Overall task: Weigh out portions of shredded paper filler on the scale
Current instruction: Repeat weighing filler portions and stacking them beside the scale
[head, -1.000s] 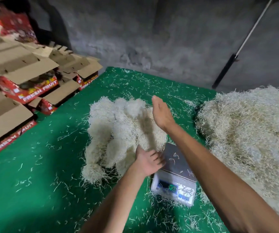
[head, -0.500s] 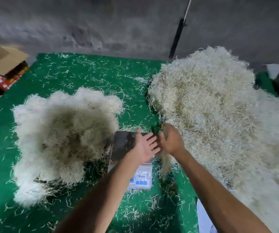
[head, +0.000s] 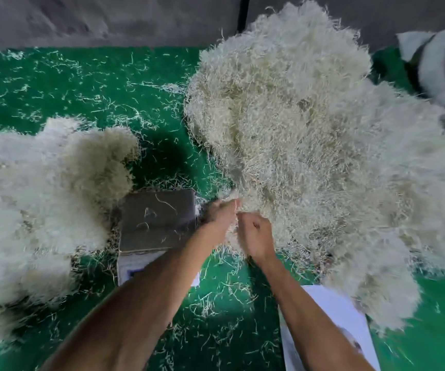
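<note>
A big heap of pale shredded paper filler (head: 309, 135) covers the right half of the green mat. Both hands are dug into its near left edge. My left hand (head: 222, 214) and my right hand (head: 256, 238) have fingers curled round strands of the filler. The small scale (head: 157, 223) sits just left of my hands, its grey pan bare apart from a few stray strands; my left forearm hides most of its display. A second, smaller pile of filler (head: 44, 199) lies to the left of the scale.
The green mat (head: 82, 89) is littered with loose strands. A white sheet or bag (head: 333, 325) lies at the near right under my right forearm. A white and grey bundle (head: 440, 68) sits at the far right. A grey wall runs behind.
The view has swung right, from the left pile to the big heap. My left hand left the scale pan and joined my right hand at the heap's edge, both closing on filler.
</note>
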Demonstrator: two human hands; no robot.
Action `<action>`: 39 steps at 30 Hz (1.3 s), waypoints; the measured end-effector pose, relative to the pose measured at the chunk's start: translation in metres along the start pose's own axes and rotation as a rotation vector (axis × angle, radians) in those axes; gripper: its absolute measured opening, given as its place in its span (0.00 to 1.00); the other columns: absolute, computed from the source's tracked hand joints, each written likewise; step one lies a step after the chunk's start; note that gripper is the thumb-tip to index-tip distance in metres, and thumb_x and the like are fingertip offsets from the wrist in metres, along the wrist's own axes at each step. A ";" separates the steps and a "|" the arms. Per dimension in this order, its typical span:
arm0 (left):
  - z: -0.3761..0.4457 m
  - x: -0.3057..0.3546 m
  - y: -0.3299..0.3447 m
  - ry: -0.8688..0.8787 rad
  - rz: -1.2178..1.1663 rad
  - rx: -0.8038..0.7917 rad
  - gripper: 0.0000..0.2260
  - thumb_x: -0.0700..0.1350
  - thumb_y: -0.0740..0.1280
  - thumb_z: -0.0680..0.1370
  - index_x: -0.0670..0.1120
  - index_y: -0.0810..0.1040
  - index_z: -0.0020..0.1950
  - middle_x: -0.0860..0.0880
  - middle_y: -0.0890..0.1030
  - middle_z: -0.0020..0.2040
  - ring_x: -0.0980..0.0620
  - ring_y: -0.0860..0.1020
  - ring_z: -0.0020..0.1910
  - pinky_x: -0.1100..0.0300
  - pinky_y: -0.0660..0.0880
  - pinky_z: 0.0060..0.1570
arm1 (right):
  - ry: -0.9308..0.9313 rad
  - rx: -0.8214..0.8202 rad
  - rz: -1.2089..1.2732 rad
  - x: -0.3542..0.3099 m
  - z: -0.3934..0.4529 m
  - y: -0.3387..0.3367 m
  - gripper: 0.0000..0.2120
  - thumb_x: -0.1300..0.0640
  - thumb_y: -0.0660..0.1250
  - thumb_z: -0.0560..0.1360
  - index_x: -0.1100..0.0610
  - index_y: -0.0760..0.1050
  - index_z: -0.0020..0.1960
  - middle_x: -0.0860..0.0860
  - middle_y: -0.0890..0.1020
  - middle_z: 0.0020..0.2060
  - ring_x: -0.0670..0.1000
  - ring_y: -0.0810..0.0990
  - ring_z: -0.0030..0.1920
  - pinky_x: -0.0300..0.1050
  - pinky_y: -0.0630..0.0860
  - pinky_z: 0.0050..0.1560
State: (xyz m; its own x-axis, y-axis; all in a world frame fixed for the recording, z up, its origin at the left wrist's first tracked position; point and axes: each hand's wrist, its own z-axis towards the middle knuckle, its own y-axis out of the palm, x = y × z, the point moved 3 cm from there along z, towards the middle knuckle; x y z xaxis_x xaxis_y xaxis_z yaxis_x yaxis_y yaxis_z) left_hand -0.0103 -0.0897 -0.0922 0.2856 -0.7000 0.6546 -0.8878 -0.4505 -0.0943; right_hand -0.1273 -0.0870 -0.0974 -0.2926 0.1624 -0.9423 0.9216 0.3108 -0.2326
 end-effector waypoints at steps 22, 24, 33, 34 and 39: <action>-0.191 0.268 0.003 0.880 1.769 0.104 0.21 0.61 0.77 0.69 0.46 0.73 0.37 0.52 0.79 0.37 0.56 0.78 0.36 0.62 0.76 0.40 | -0.350 0.248 -1.247 -0.242 0.046 -0.089 0.33 0.35 0.70 0.73 0.54 0.72 0.71 0.55 0.79 0.63 0.58 0.78 0.64 0.61 0.60 0.75; -0.200 0.270 0.006 0.868 1.686 0.057 0.22 0.59 0.78 0.70 0.46 0.70 0.39 0.52 0.79 0.39 0.56 0.78 0.33 0.65 0.73 0.27 | -0.278 0.274 -1.190 -0.252 0.044 -0.099 0.27 0.39 0.71 0.75 0.52 0.73 0.68 0.52 0.81 0.54 0.56 0.80 0.59 0.61 0.63 0.72; -0.206 0.236 0.039 0.916 1.331 0.041 0.18 0.44 0.73 0.74 0.42 0.75 0.60 0.46 0.79 0.46 0.48 0.82 0.42 0.54 0.83 0.44 | -0.007 0.321 -1.163 -0.253 0.053 -0.127 0.12 0.56 0.64 0.83 0.55 0.76 0.66 0.50 0.81 0.58 0.49 0.80 0.56 0.41 0.75 0.55; -0.203 0.229 0.040 0.913 1.279 0.047 0.14 0.43 0.72 0.74 0.42 0.75 0.57 0.46 0.79 0.45 0.47 0.82 0.42 0.54 0.83 0.44 | -0.034 0.311 -1.151 -0.249 0.056 -0.125 0.13 0.59 0.63 0.84 0.57 0.76 0.67 0.52 0.81 0.60 0.50 0.80 0.56 0.41 0.75 0.54; -0.175 0.219 0.026 0.893 0.977 0.015 0.09 0.42 0.72 0.75 0.45 0.72 0.44 0.49 0.74 0.37 0.53 0.72 0.30 0.60 0.71 0.27 | -0.036 0.264 -1.076 -0.244 0.071 -0.111 0.12 0.64 0.62 0.84 0.61 0.75 0.66 0.55 0.81 0.54 0.52 0.81 0.53 0.41 0.76 0.52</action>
State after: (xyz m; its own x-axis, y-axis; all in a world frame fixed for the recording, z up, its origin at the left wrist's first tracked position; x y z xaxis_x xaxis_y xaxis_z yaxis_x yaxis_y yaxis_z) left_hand -0.0338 -0.1575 0.1801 -0.8045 -0.1370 0.5780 -0.5853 0.0172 -0.8106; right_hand -0.1404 -0.2277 0.1418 -0.9696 -0.1006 -0.2232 0.2177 0.0631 -0.9740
